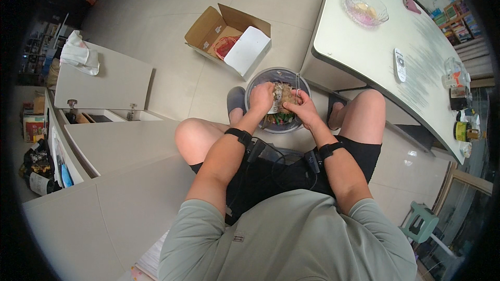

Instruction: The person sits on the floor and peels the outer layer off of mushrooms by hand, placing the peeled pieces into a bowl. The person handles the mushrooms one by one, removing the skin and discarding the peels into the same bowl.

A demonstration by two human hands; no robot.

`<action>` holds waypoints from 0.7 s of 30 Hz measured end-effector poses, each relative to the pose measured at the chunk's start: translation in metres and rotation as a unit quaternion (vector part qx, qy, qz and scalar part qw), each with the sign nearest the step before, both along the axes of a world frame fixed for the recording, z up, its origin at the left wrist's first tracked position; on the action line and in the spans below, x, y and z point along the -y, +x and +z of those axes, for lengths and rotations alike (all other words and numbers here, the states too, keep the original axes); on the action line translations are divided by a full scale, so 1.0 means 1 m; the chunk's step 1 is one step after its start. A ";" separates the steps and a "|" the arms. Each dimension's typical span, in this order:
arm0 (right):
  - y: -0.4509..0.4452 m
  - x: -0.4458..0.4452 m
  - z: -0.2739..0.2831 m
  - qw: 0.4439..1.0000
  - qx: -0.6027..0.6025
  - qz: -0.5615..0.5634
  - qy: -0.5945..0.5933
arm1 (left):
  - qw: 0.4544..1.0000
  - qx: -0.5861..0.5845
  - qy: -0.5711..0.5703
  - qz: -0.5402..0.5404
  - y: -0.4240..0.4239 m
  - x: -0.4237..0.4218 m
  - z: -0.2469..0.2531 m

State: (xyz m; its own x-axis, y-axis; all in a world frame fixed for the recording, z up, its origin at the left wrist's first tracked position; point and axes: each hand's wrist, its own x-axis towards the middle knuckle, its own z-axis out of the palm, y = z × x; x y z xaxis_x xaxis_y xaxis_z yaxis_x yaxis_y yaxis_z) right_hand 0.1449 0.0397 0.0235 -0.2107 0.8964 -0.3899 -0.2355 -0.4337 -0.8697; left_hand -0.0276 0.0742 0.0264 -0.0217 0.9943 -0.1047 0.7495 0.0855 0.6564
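Over a round grey plastic bin (252, 114) between my feet, both hands are at a tan, fibrous-looking bundle (287, 96). It has a whitish strip bearing print (276, 100) along its left side; exactly what it is, I cannot tell. My left hand (261, 96) has its fingers curled in at the bundle's left edge. On the other side, my right hand (304, 106) pinches it, thumb lying on top. A thin white loop (298, 81) stands up beside the right fingers. Below the bundle, multicoloured bits (280, 118) show inside the bin.
Ahead, an open cardboard box (203, 43) holds a white box (250, 48) and a red mesh item (225, 47). A white table (363, 50) with a glass bowl (366, 8) and remote control (399, 64) stands right. Left is a cabinet with its door (105, 80) swung out.
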 end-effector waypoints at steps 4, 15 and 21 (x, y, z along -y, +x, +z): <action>0.002 -0.001 0.001 0.999 0.050 0.000 0.007 | 0.988 0.151 -0.018 -0.020 0.008 0.003 0.007; 0.013 -0.006 0.002 0.992 0.103 0.046 -0.060 | 0.903 0.384 -0.167 -0.099 -0.010 -0.006 -0.011; 0.007 -0.002 0.018 0.996 0.037 -0.015 -0.084 | 0.933 0.351 -0.069 -0.043 -0.008 -0.001 -0.014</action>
State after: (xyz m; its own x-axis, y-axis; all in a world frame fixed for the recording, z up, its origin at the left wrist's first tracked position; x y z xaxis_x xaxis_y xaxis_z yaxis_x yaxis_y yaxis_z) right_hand 0.1517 0.0412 0.0418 -0.1498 0.8227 -0.5483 -0.1879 -0.5682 -0.8012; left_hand -0.0352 0.0756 0.0124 0.1795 0.9652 -0.1902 0.1476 0.1648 0.9752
